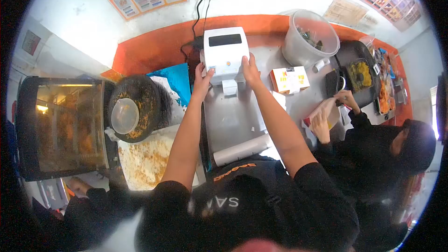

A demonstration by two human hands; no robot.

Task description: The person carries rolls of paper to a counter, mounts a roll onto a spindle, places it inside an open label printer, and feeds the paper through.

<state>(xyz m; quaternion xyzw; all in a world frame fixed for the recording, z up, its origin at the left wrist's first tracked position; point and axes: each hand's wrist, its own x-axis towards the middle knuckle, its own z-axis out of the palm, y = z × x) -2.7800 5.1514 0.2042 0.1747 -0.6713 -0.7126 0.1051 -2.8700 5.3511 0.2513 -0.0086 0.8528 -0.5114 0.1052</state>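
A white label printer (227, 55) with a dark window on top stands on the metal counter (224, 126) by the back wall. My left hand (202, 80) grips its front left corner, thumb on the front. On the opposite side, my right hand (251, 71) holds the right corner with the fingers along the side. A short white label (229, 87) sticks out of the printer's front. To the right of my right hand is an orange and white box (289, 80) with a label on it.
At right, a co-worker's hands (326, 119) hold a paper packet (325, 112). A clear bucket (310, 39) stands at the back. On the left are a lit display cabinet (70, 123) and a crumb-covered dark round pan (144, 121). A white roll (241, 150) lies near my body.
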